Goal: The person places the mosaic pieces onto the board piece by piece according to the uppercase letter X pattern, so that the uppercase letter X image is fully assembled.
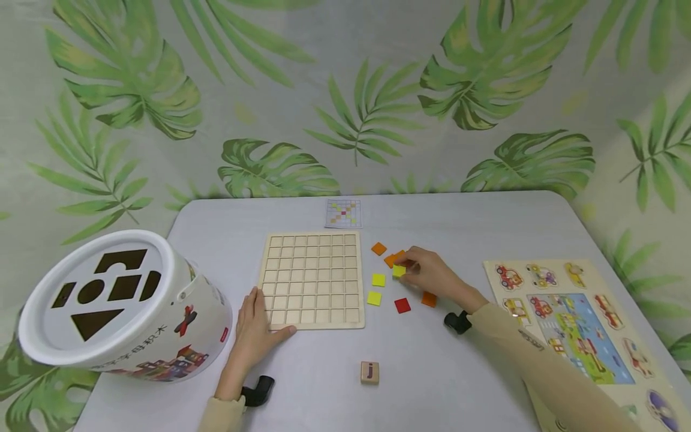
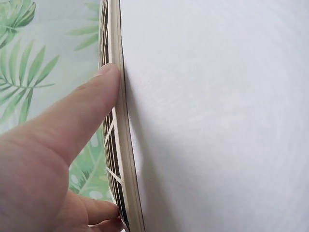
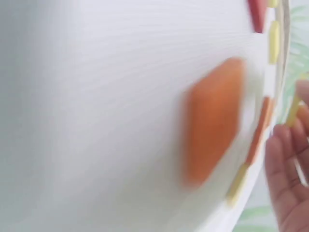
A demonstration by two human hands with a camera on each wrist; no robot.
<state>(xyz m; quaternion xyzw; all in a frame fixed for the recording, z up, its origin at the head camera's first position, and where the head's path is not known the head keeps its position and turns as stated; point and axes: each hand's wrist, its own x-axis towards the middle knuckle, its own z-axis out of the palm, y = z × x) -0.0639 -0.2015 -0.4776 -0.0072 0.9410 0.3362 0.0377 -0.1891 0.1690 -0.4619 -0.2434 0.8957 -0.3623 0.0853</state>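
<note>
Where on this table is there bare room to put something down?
Free: the wide strip behind the grid board and pattern card, and the near edge around the letter block. Crowded: right of the board, where the right hand pinches a yellow tile among loose tiles; the left hand steadies the board.

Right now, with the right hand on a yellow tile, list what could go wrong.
1. The right hand pinches a yellow tile among packed loose tiles; its wrist might nudge the orange tile just beneath it.
2. The left hand holds only one corner of the grid board; a push elsewhere could swing it.
3. All cells look alike, so the tile may land in the wrong one against the pattern card.
</note>
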